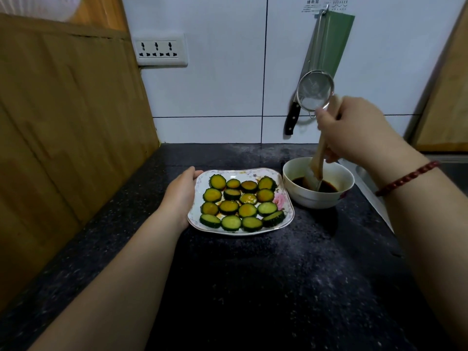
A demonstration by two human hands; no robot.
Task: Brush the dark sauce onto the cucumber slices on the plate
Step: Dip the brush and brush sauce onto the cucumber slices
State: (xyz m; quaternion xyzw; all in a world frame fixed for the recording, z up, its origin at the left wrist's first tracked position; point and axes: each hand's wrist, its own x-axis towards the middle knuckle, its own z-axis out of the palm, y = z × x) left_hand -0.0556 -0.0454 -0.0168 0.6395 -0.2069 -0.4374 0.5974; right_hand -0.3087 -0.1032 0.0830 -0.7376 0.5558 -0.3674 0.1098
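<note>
A white square plate (288, 214) with a floral rim sits on the dark counter and carries several cucumber slices (243, 202). Most slices look orange-brown with sauce; the front row and right side stay green. My left hand (181, 196) grips the plate's left edge. To the plate's right stands a white bowl (316, 200) holding dark sauce (329, 187). My right hand (354, 127) is closed on the wooden handle of a brush (319, 158), held upright with its bristles dipped in the sauce.
The dark speckled counter (253, 274) stretches toward me. A wooden board (63, 122) leans along the left wall. On the tiled back wall hang a metal strainer (315, 91), a black-handled knife (292, 117) and a power socket (159, 50). A sink edge (445, 168) lies far right.
</note>
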